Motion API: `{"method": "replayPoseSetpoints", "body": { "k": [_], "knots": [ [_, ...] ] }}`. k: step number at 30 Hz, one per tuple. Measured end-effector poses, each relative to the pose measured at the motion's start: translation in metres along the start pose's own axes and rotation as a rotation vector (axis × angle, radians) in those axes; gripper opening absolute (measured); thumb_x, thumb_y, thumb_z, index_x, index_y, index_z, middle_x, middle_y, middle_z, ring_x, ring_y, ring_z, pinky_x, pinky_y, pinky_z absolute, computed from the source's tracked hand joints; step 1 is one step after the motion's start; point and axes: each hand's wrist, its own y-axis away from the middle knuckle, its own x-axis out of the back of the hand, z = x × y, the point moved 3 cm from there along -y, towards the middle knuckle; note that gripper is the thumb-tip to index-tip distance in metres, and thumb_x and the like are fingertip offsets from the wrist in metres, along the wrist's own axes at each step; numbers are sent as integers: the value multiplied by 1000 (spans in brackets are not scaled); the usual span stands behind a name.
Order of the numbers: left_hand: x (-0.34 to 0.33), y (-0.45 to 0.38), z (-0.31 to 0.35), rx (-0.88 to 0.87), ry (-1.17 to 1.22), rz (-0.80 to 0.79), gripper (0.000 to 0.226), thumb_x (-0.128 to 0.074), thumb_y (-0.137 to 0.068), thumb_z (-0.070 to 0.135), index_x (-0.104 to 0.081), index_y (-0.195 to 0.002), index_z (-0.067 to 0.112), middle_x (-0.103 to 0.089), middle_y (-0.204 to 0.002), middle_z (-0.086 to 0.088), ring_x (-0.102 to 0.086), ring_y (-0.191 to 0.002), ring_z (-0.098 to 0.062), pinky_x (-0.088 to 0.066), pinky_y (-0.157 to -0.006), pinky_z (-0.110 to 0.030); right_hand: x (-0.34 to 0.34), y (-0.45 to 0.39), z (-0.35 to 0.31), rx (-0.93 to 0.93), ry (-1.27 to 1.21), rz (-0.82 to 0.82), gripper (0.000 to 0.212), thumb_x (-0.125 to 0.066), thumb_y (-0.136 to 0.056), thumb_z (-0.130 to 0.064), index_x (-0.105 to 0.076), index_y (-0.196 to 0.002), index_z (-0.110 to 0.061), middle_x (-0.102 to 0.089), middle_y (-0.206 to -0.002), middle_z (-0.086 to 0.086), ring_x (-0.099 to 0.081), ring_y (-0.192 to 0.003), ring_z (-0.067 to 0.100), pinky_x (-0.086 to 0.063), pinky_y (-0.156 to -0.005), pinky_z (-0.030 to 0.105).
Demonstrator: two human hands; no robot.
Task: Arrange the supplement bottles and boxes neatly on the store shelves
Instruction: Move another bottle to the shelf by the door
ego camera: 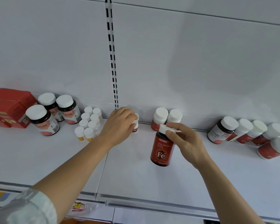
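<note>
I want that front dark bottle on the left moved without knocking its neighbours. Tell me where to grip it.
Grip the front dark bottle by its white cap, coming from above and the front. It stands upright and nearest the shelf edge, cap fully exposed, while the red box on its left and two like bottles behind crowd its body.

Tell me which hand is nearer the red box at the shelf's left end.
Left. The left hand grips a small bottle mid-shelf, closer to the red box; the right hand is farther right.
</note>
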Motion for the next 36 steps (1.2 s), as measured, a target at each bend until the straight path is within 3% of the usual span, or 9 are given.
{"method": "replayPoseSetpoints", "body": {
  "k": [2, 5, 9, 14, 20, 28, 36],
  "knots": [
    [15, 0, 9, 37, 27, 52, 16, -70, -85, 14, -66, -100, 12, -63, -107, 1, -57, -109, -25, -46, -88, -40, -1, -1, -8, 37, 38, -2, 19, -70, -92, -36, -70, -110, -43, -74, -105, -8, -68, -97, 4, -48, -73, 12],
    [42, 8, 24, 105, 86, 125, 19, -63, -91, 21, -67, -106, 11, -63, -110, 1, -55, -114, -22, -45, -94, -36, -11, -2, -23, 106, 47, -11, 19, -69, -92, -34, -68, -108, -46, -71, -105, -13, -66, -93, -3, -47, -70, 6],
    [76, 38, 33, 283, 178, 200, 25, -59, -94, 29, -65, -110, 10, -65, -111, 0, -58, -109, -18, -47, -94, -33, -40, -6, -37, 228, 60, -63, 20, -69, -93, -32, -69, -112, -40, -69, -110, -12, -66, -95, 2, -50, -76, 11],
    [110, 105, 14, 513, 132, 160, 36, -53, -95, 41, -64, -116, 14, -64, -115, 2, -58, -105, -15, -50, -89, -33, -101, 0, -62, 397, 129, -163, 23, -70, -92, -29, -65, -111, -42, -65, -117, -16, -64, -101, 4, -53, -82, 18],
    [165, 187, -35, 678, -55, 113, 50, -44, -92, 48, -64, -121, 12, -64, -124, -4, -56, -119, -25, -48, -99, -38, -191, 25, -104, 551, 220, -225, 28, -73, -88, -34, -69, -116, -35, -62, -115, -21, -62, -105, 6, -57, -82, 28],
    [256, 306, -125, 794, -176, 37, 63, -33, -91, 55, -63, -129, 14, -58, -138, -10, -49, -132, -33, -43, -108, -48, -345, 73, -162, 636, 205, -201, 32, -78, -82, -31, -69, -113, -33, -61, -112, -23, -65, -96, 8, -58, -82, 32],
    [326, 401, -232, 916, -221, 17, 63, -35, -92, 56, -61, -130, 13, -57, -139, -12, -47, -133, -35, -42, -108, -51, -505, 92, -214, 703, 229, -250, 32, -77, -79, -35, -64, -108, -36, -57, -108, -25, -63, -91, 7, -58, -73, 35]
  ]
}}
